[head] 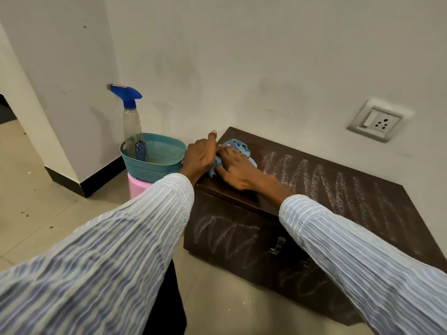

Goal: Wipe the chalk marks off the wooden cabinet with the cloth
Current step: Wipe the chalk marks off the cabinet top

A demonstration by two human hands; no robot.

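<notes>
A low dark wooden cabinet [367, 228] stands against the wall. White zigzag chalk marks [321, 182] cover its top, and more chalk marks [225, 233] run across its front face. A crumpled blue cloth [238, 145] lies on the top's far left corner. My right hand [238, 169] presses down on the cloth with fingers spread over it. My left hand [200, 157] grips the cloth's left edge at the cabinet corner, thumb raised. Much of the cloth is hidden under both hands.
A teal basket [167, 165] holding a clear spray bottle [132, 124] with a blue trigger sits on a pink stool [136, 187] left of the cabinet. A wall socket [375, 122] is at the right. A metal latch [278, 245] is on the cabinet front. Tiled floor in front.
</notes>
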